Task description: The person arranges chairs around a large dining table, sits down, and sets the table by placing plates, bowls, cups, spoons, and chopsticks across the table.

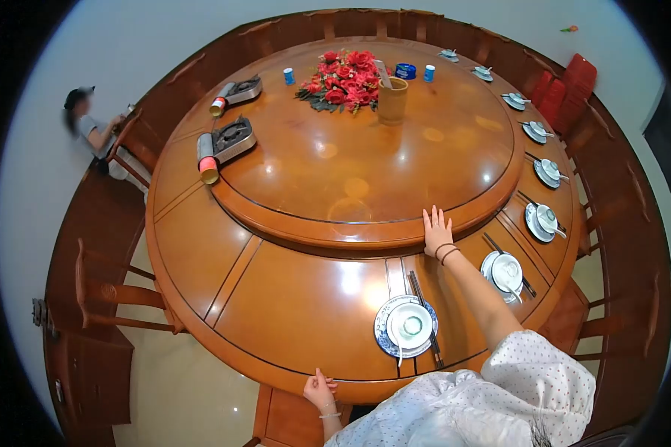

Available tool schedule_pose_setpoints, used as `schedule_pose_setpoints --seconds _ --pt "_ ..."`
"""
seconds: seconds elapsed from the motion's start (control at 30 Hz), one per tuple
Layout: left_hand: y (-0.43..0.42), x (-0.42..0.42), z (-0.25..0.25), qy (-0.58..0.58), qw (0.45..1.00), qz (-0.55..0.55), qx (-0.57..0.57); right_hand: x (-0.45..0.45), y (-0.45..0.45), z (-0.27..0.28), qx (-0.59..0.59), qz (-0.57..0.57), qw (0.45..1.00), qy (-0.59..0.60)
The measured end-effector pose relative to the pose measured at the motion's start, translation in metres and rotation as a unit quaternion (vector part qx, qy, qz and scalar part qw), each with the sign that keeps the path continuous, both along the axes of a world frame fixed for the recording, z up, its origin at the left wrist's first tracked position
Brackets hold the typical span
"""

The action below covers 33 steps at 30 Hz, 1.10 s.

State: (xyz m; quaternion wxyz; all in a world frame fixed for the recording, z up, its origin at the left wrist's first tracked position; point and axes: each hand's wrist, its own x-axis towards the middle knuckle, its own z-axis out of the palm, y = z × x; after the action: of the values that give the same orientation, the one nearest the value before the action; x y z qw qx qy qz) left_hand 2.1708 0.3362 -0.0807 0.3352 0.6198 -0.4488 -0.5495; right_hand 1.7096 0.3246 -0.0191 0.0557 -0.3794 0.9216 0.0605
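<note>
My right hand (438, 232) lies with spread fingers on the edge of the raised round turntable (313, 186), holding nothing. Low in the view, my left hand (320, 390) is at the near rim of the wooden table (298, 313), its fingers curled; whether something small is in them cannot be made out. Between the hands sits a place setting: a blue-patterned plate (381, 328) with a white bowl (410, 321) and spoon, and dark chopsticks (428, 316) to its right. Another bowl setting (506, 273) is right of my right forearm.
Red flowers (347, 78), a tan container (393, 104) and small blue cans stand on the turntable. Two portable stoves (232, 139) sit at its left. Several settings line the right side. Chairs (119, 294) surround the table. A person (101, 138) is at the far left.
</note>
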Motion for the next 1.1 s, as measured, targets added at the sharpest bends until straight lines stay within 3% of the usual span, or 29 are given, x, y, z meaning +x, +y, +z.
schedule_pose_setpoints --seconds 0.23,1.1 --pt "0.001 0.003 0.001 -0.020 1.000 -0.008 0.016 0.003 0.003 -0.001 -0.047 0.005 0.999 -0.013" --pt "0.005 -0.001 0.002 -0.035 0.999 -0.004 -0.007 0.023 -0.018 -0.007 -0.053 -0.008 0.998 -0.030"
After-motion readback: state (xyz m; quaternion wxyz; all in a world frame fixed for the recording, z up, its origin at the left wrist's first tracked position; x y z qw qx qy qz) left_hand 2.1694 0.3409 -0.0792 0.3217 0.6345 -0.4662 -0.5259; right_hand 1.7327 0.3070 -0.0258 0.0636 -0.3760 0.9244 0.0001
